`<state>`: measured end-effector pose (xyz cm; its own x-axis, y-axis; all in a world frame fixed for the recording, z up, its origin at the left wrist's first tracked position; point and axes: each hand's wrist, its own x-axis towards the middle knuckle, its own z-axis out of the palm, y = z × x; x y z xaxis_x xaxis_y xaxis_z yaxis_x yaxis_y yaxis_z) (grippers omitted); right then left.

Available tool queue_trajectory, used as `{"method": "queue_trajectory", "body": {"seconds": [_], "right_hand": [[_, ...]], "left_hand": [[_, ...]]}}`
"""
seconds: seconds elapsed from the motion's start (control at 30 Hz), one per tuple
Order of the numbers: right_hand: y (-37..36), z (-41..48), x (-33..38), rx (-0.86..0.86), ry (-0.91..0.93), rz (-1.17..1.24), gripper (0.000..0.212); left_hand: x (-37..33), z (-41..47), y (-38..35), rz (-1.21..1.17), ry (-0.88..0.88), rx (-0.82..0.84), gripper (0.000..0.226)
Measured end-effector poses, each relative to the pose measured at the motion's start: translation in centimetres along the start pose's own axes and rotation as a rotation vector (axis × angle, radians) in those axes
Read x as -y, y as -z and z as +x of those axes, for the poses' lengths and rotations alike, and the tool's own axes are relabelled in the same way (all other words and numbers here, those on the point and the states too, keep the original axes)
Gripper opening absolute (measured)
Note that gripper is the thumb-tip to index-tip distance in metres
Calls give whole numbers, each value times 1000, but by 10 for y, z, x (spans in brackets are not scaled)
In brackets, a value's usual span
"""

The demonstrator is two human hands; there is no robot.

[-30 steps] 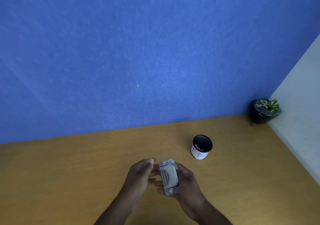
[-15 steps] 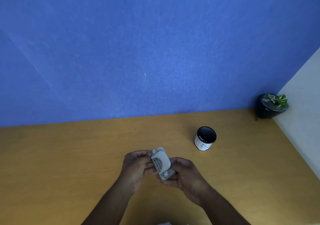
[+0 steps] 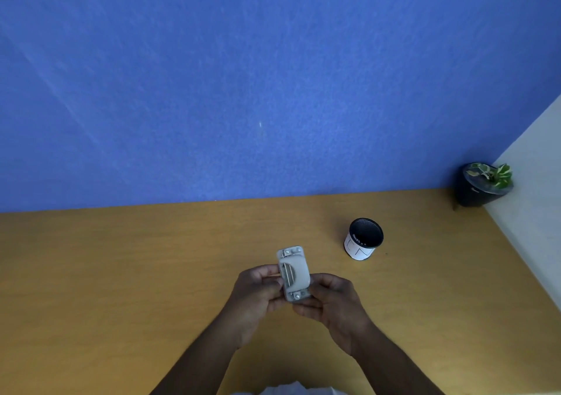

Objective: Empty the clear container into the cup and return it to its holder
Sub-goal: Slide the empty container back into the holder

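Note:
A small grey holder (image 3: 295,272) with a rounded clear container seated in it is held above the wooden table. My right hand (image 3: 329,306) cups it from below and the right. My left hand (image 3: 258,293) pinches its left edge with thumb and fingertips. The cup (image 3: 362,239), white outside and black inside, stands upright on the table up and to the right of both hands, apart from them. What the container holds cannot be made out.
A black pot with a green plant (image 3: 482,185) stands in the far right corner. A blue wall (image 3: 243,91) rises behind the table (image 3: 121,273). A white wall (image 3: 534,194) bounds the table's right side.
My left hand has closed in from beside the holder and now grips its left edge. The holder has turned from tilted to nearly upright in the frame.

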<state>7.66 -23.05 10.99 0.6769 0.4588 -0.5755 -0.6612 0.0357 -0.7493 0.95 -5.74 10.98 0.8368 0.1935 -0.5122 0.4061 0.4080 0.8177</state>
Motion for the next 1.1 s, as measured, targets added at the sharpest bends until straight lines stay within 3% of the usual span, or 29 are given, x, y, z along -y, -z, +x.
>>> {"method": "queue_trajectory", "body": {"seconds": [0.27,0.4,0.6,0.93,1.1], "right_hand": [[5,2,-1,-31,31,-172,15],[1,3,6,6,76,-230,28],[3,8,13,-48,125,-306,23],[4,11,1,-117,183,-270,14],[1,12,-4,-309,333,-534,12]], "left_hand": [[14,-3,1,28,4,-71,28],[14,-9,-1,179,33,-62,27],[24,-15,-8,331,66,-15,25],[23,-19,-6,270,101,-84,24],[19,-14,-2,187,115,-148,29]]}}
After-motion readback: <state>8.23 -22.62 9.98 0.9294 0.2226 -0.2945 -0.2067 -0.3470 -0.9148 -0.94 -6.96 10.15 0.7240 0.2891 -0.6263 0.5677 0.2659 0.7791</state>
